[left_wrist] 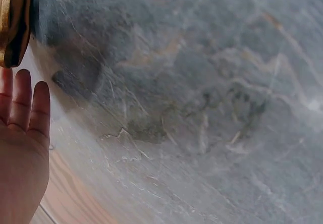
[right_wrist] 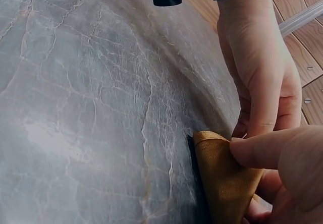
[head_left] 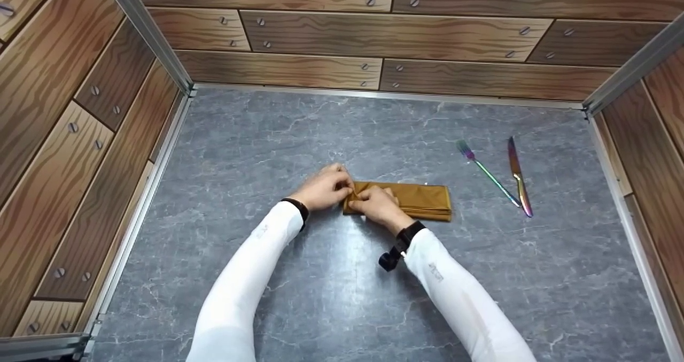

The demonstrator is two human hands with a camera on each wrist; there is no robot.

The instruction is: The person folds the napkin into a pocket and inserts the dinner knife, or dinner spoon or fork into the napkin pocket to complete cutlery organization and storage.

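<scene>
A mustard-brown cloth napkin (head_left: 425, 197), folded into a long layered strip, lies on the grey marbled surface. My left hand (head_left: 322, 187) pinches its left end between thumb and index finger. Close beside it, my right hand (head_left: 380, 206) grips the same end, thumb on top of the cloth. In the right wrist view the right thumb (right_wrist: 262, 151) presses a rounded fold of the napkin (right_wrist: 222, 178), and the left hand (right_wrist: 260, 62) reaches in from above. The left wrist view catches only some left fingers (left_wrist: 20, 100) below the napkin's edge (left_wrist: 12, 24).
To the right lie an iridescent fork (head_left: 489, 176) and a matching knife (head_left: 517, 175), their handle ends close together. Wood-patterned panels (head_left: 320, 33) with metal edging wall in the back and both sides of the grey surface (head_left: 256, 132).
</scene>
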